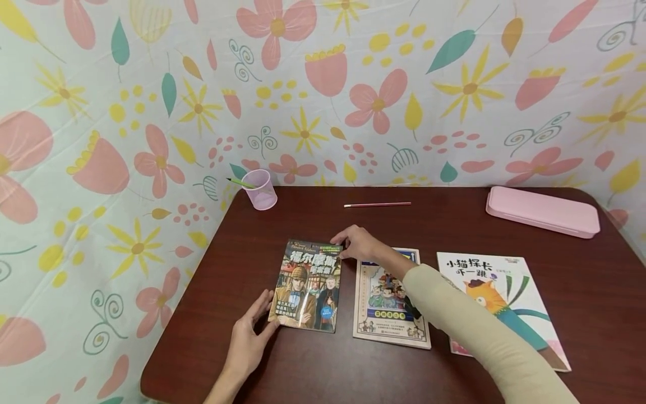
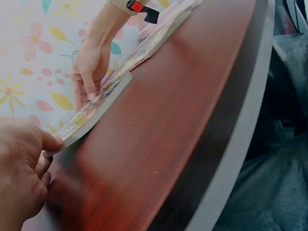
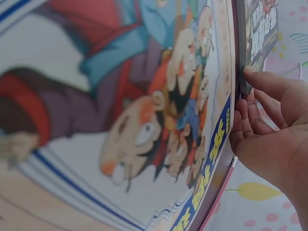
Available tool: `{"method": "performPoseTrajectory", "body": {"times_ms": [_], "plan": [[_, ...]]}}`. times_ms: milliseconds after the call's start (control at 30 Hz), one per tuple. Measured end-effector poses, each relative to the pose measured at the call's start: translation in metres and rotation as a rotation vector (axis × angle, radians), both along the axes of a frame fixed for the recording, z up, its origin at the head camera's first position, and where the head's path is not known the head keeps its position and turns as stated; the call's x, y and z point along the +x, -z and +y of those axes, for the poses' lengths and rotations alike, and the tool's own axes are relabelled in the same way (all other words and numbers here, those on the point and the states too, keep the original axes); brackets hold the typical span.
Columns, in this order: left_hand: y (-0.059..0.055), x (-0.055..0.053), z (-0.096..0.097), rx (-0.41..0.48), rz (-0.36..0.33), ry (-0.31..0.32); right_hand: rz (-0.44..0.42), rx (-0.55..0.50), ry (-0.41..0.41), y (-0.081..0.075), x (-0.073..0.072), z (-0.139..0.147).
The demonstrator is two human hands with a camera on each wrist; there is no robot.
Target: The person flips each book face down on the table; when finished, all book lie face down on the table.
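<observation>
A comic-style book (image 1: pixel 308 286) with two men on its cover lies at the left of the dark wooden table, between both hands. The left hand (image 1: pixel 248 339) pinches its lower left corner; in the left wrist view the thumb (image 2: pixel 50 141) lies over the cover and the fingers go below the edge. At the upper right corner, the right hand (image 1: pixel 359 245) grips the book, thumb on the cover (image 3: pixel 262 36) and fingers curled at the edge. Beneath the right forearm lies a second book (image 1: pixel 388 331) with cartoon figures, partly hidden by the sleeve.
A picture book (image 1: pixel 504 303) with an orange cat lies at the right, partly covered by the right sleeve. Along the back of the table (image 1: pixel 444 219) stand a pink mesh cup (image 1: pixel 262 197) holding a green pencil, a thin red pencil (image 1: pixel 378 205) and a pink pencil case (image 1: pixel 542 213). Flowered cloth hangs behind.
</observation>
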State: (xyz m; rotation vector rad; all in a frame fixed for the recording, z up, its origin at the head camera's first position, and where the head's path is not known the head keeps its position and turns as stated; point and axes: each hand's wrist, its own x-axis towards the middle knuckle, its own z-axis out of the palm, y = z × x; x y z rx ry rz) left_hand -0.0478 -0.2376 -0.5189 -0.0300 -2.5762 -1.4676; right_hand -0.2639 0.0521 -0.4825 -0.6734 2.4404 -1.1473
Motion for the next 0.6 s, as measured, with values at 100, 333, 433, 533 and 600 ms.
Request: {"method": "performPoseTrajectory", "body": {"times_ms": [100, 333, 433, 533, 600], "plan": [[-0.0022, -0.0012, -0.003, 0.065, -0.048, 0.04, -0.026, 0.005, -0.012, -0.0034, 0.0008, -0.0008], [-0.0023, -0.0013, -0.0075, 0.18, -0.118, 0.086, -0.017, 0.039, -0.012, -0.0073, 0.0041, -0.0012], [-0.002, -0.0001, -0.0082, 0.194, -0.128, 0.072, -0.008, 0.044, -0.003, -0.0072, 0.0038, -0.0019], [-0.0027, 0.0005, -0.0082, 0.209, -0.133, 0.054, 0.002, 0.048, 0.001, -0.0083, 0.0026, -0.0024], [-0.0037, 0.0002, -0.0079, 0.213, -0.129, 0.044, 0.012, 0.05, -0.001, -0.0099, 0.0018, -0.0022]]}}
